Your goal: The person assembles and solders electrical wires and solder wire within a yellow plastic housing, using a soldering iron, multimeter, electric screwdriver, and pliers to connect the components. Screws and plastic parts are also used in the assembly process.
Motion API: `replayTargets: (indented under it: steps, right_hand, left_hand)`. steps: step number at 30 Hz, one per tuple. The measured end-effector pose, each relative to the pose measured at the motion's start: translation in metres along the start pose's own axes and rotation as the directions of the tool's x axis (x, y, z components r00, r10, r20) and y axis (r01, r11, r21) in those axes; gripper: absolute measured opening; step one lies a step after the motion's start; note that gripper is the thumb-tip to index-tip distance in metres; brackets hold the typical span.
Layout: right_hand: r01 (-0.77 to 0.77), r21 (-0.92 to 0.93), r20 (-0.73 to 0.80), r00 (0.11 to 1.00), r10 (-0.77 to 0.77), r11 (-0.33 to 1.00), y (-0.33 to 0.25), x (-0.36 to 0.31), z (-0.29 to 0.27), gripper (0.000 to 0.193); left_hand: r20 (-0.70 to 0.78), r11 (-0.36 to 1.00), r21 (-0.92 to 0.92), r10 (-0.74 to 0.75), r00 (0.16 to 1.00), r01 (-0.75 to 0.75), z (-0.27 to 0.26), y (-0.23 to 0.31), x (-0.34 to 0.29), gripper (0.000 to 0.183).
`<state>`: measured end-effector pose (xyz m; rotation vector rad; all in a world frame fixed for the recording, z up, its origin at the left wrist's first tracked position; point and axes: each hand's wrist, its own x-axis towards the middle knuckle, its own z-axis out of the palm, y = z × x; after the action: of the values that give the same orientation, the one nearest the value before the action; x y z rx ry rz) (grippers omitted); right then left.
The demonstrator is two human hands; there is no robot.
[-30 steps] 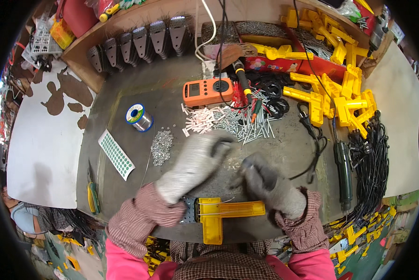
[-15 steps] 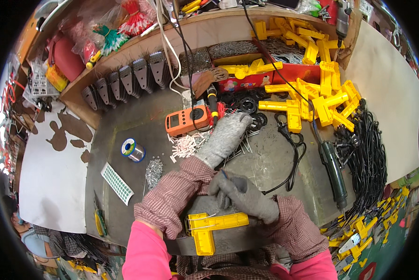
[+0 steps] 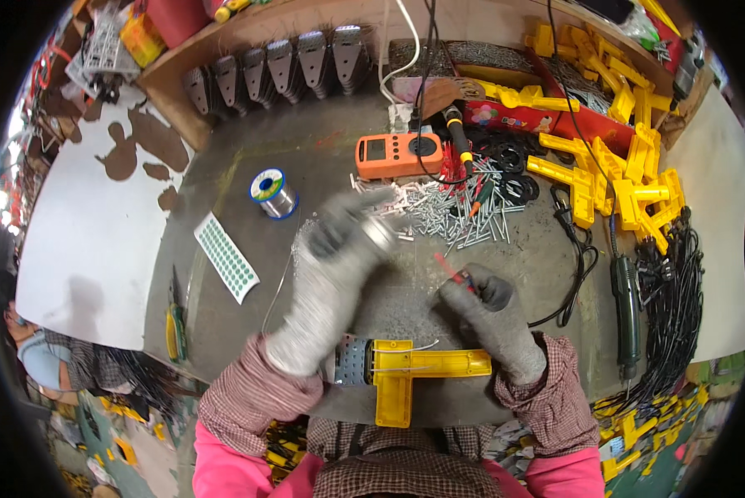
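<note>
Your left hand reaches mid-bench, fingers blurred, grip untellable; your right hand pinches a red-handled tool near the front edge.

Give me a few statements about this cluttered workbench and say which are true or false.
1. Both hands wear grey knit gloves: left hand, right hand. True.
2. The orange handheld meter lies at the bench's near edge. False: it lies farther back, beyond the heap of small white parts.
3. The right hand holds a thin red-handled tool. True.
4. The yellow T-shaped plastic piece lies between the forearms. True.
5. The spool of silvery wire sits to the person's right. False: it sits to the left.
</note>
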<state>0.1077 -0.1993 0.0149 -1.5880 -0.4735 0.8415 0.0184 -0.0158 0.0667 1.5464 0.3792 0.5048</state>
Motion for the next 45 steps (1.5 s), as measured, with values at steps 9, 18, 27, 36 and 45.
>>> replayTargets:
  steps: [9,18,27,36,45]
  right_hand:
    - [-0.029,0.003,-0.065,0.997,0.029,1.000,0.003,-0.003,0.014,0.019]
    - [0.105,0.081,-0.026,0.994,-0.104,0.991,0.003,-0.004,0.007,0.032]
    - [0.159,0.045,-0.024,0.987,-0.158,0.986,0.010,-0.009,0.013,0.023]
    - [0.193,-0.189,0.023,0.981,-0.192,0.963,0.007,-0.010,0.019,0.018]
    - [0.473,-0.567,0.444,0.865,-0.234,0.674,0.012,-0.023,0.003,0.020]
  left_hand:
    - [0.252,0.965,-0.176,-0.147,0.956,0.195,0.014,-0.036,-0.019,0.038]
    - [0.309,0.966,0.246,-0.154,0.939,0.078,0.002,-0.032,-0.035,0.020]
    - [0.272,0.970,0.126,-0.236,0.933,0.209,-0.005,-0.041,-0.047,0.019]
    - [0.190,0.995,0.016,-0.101,0.977,0.099,-0.010,-0.055,-0.056,0.015]
    - [0.451,0.557,0.590,0.372,0.811,-0.584,-0.023,-0.073,-0.110,0.026]
